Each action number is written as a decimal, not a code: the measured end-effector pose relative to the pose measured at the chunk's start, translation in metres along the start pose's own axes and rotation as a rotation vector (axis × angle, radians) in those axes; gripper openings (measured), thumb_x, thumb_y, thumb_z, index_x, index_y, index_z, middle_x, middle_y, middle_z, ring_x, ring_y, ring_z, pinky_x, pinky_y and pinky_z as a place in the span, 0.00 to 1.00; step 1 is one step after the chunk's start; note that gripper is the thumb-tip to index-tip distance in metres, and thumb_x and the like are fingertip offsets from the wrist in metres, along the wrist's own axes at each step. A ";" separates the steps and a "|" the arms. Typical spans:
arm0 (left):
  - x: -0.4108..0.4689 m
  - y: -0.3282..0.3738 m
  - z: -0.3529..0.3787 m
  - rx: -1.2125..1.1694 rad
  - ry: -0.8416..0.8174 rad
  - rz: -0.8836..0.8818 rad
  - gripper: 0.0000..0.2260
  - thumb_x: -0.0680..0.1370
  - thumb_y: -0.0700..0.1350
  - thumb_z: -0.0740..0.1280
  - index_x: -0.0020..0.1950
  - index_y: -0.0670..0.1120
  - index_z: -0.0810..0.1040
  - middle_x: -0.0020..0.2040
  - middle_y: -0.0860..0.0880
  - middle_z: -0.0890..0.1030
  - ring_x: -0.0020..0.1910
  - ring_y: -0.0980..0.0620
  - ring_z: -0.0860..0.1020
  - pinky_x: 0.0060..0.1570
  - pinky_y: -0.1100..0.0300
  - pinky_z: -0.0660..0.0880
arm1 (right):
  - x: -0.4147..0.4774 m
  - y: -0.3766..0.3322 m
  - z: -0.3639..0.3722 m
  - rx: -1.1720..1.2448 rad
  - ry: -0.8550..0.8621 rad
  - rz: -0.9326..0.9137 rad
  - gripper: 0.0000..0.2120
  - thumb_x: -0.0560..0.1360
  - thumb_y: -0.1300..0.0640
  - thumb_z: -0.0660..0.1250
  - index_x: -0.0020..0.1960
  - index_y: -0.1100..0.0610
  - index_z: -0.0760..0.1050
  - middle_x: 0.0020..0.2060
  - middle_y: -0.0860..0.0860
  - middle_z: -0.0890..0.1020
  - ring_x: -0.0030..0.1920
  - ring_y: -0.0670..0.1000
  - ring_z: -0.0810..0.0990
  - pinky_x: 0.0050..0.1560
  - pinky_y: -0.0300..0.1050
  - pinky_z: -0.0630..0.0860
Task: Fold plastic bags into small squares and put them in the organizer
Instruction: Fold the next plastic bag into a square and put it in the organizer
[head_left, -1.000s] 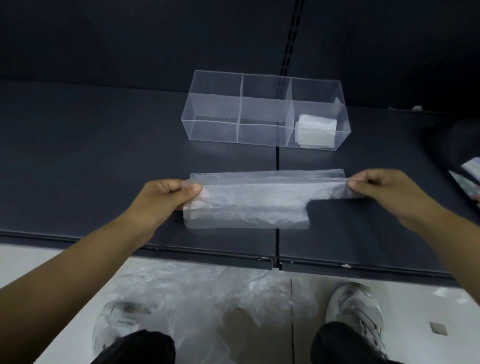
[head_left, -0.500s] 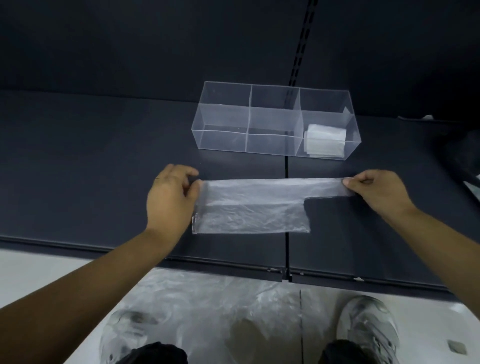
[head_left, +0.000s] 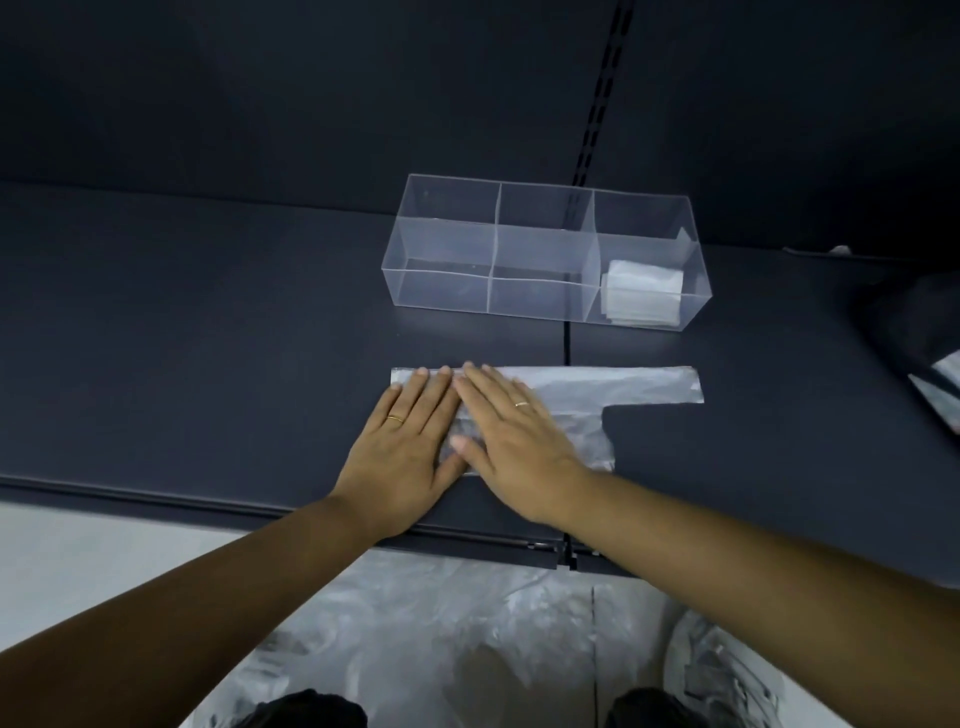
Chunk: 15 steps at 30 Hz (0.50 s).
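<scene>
One dark tabletop (head_left: 208, 338) fills most of the view, seam down the middle; below its near edge, a heap of crumpled clear plastic (head_left: 441, 623) on the floor. Clear organizer (head_left: 441, 244) sits toward the back, three compartments in a row, left and middle hold nothing. Plastic bag (head_left: 639, 387) lies flat on the tabletop in front of the organizer, apart from it, with a narrow handle strip running out to the right. Left hand (head_left: 405, 447) and right hand (head_left: 514, 441) are both palm-down on the bag's left part, fingers straight and pressing, gripping nothing, side by side with thumbs close. Stack of folded white squares (head_left: 641, 293) is in the right compartment. Gold ring on each hand: left ring (head_left: 396, 418), right ring (head_left: 521, 404)
</scene>
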<state>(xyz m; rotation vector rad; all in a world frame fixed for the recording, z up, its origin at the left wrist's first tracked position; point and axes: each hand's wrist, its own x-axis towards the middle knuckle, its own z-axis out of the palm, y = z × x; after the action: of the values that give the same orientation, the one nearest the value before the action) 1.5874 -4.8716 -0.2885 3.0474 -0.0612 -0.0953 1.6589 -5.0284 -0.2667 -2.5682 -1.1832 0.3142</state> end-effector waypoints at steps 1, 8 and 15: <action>0.000 0.000 -0.001 0.004 -0.004 -0.003 0.32 0.78 0.64 0.38 0.77 0.46 0.44 0.78 0.48 0.46 0.78 0.48 0.44 0.75 0.54 0.40 | 0.000 0.008 0.007 -0.089 -0.013 0.024 0.30 0.82 0.42 0.47 0.78 0.54 0.43 0.78 0.50 0.46 0.77 0.48 0.41 0.76 0.46 0.36; -0.011 -0.028 -0.003 0.037 -0.061 -0.112 0.43 0.71 0.74 0.36 0.78 0.47 0.41 0.78 0.49 0.42 0.77 0.50 0.41 0.75 0.51 0.39 | -0.039 0.098 -0.010 -0.258 0.008 0.243 0.35 0.77 0.35 0.37 0.78 0.50 0.41 0.78 0.48 0.43 0.77 0.47 0.38 0.75 0.49 0.35; -0.022 -0.025 -0.024 -0.066 -0.024 0.009 0.42 0.73 0.72 0.44 0.79 0.46 0.46 0.79 0.48 0.44 0.77 0.50 0.41 0.75 0.52 0.38 | -0.077 0.099 -0.037 0.033 0.246 0.194 0.29 0.71 0.44 0.71 0.68 0.52 0.70 0.71 0.51 0.66 0.72 0.51 0.59 0.69 0.46 0.51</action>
<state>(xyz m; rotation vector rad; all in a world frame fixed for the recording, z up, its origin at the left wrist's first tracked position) 1.5683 -4.8433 -0.2659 2.9803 -0.0725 -0.1303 1.6912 -5.1546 -0.2617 -2.6060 -0.8394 0.0547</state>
